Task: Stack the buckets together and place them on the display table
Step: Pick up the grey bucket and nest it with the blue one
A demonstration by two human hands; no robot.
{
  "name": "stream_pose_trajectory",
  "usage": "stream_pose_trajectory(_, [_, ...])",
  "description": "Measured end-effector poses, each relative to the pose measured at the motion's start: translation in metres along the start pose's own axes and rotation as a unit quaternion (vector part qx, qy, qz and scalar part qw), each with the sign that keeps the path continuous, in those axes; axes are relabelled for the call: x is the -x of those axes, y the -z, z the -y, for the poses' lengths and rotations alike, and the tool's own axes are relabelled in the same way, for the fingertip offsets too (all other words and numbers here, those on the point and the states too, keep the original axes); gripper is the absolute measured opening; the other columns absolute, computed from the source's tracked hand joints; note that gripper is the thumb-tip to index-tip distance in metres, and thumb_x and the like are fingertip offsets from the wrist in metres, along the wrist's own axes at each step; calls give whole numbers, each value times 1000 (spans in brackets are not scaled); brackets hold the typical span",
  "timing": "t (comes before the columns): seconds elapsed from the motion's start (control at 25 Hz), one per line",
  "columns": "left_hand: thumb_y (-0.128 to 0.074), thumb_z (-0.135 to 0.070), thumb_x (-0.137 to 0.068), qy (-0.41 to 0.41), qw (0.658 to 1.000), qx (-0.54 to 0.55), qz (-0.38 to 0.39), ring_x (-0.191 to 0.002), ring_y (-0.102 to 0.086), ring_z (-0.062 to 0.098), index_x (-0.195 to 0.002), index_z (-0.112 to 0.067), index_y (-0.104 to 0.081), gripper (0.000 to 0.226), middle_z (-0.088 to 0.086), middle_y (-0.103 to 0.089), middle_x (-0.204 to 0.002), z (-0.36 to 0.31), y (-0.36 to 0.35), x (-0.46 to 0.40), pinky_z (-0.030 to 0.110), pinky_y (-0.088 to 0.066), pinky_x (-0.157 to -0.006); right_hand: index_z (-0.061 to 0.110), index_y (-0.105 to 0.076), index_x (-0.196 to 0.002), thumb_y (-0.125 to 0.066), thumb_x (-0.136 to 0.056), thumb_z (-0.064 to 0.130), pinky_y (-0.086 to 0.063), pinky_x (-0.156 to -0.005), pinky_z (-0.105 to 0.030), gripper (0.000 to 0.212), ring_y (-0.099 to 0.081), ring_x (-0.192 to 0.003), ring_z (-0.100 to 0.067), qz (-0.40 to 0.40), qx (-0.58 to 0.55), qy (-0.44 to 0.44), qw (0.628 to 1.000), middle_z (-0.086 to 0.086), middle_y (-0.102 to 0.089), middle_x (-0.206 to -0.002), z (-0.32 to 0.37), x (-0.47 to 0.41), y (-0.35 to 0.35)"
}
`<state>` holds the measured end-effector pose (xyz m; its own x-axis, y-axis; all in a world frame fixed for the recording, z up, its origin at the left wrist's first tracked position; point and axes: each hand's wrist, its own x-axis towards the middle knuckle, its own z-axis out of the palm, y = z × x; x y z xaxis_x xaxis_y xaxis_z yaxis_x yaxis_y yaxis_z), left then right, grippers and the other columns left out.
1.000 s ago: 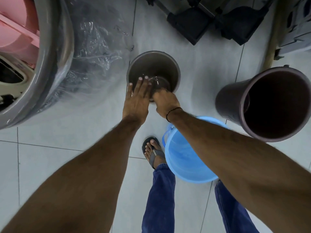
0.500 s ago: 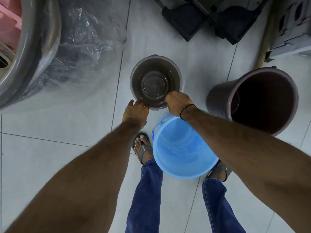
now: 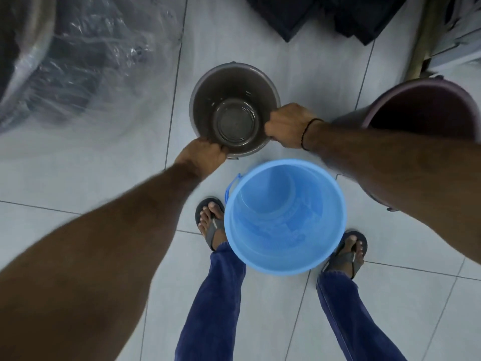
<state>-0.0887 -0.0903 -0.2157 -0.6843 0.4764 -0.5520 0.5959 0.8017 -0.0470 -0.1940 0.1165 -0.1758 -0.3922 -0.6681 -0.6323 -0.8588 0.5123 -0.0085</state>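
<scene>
A small grey-brown bucket [image 3: 229, 95] stands open side up on the tiled floor ahead of me. My left hand [image 3: 204, 155] is closed on its near left rim and my right hand [image 3: 287, 125] is closed on its right rim. A light blue bucket [image 3: 285, 217] with a blue handle sits upright between my feet, just below the grey one. A larger dark maroon bucket [image 3: 421, 110] stands at the right, partly hidden behind my right forearm.
Clear plastic wrap [image 3: 86, 61] covers a big round tub at the upper left. Dark plastic items [image 3: 312, 14] lie at the top. A pole [image 3: 421, 37] and grey crates stand at the upper right. My sandalled feet [image 3: 210, 220] flank the blue bucket.
Both hands went from inside the grey bucket to gripping its rim on either side. The view tilted down, so the blue bucket now shows fully between my feet.
</scene>
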Motion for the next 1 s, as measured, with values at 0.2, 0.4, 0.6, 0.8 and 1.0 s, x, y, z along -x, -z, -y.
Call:
stream_pose_trajectory(0.2, [-52, -11, -89, -36, 995, 56, -69, -105, -61, 36, -131, -9, -53, 42, 17, -66, -118, 24, 76, 40, 45, -51, -91, 22, -69, -114, -45, -96, 27, -58, -79, -42, 30, -69, -101, -35, -26, -19, -13, 999, -10, -72, -113, -14, 70, 46])
stream_pose_trajectory(0.4, [-70, -32, -80, -47, 986, 37, -156, -85, -61, 35, -108, -4, -59, 41, 17, -68, -94, 24, 185, 100, 42, -49, -82, 23, -66, -118, -39, -97, 28, -58, -86, -42, 34, -62, -114, -24, -97, 3, 19, 995, 2, -70, -118, -40, 159, 131])
stream_pose_trajectory(0.6, [-58, -11, -90, 15, 981, 13, -194, -81, -57, 32, -103, -6, -55, 14, 15, -66, -92, -46, 247, 163, 41, -44, -78, 21, -66, -117, -37, -98, 32, -57, -87, -42, 37, -60, -118, -23, -120, -7, 69, 990, 1, -69, -121, -26, 260, 177])
stream_pose_trajectory(0.8, [-58, -1, -87, 24, 973, 53, -221, -87, -56, 31, -115, -3, -52, 28, 16, -62, -101, -141, 234, 220, 42, -46, -86, 22, -66, -116, -36, -101, 35, -55, -91, -40, 35, -58, -119, -21, -112, -4, 133, 985, 3, -68, -122, 7, 332, 147])
stream_pose_trajectory(1.0, [-66, -7, -88, 68, 985, 100, -125, -108, -62, 30, -129, -5, -54, 42, 15, -65, -122, -230, 183, 234, 42, -48, -100, 20, -67, -115, -42, -102, 28, -58, -88, -40, 29, -60, -116, -23, -50, 7, 181, 982, 0, -69, -120, 51, 339, 78])
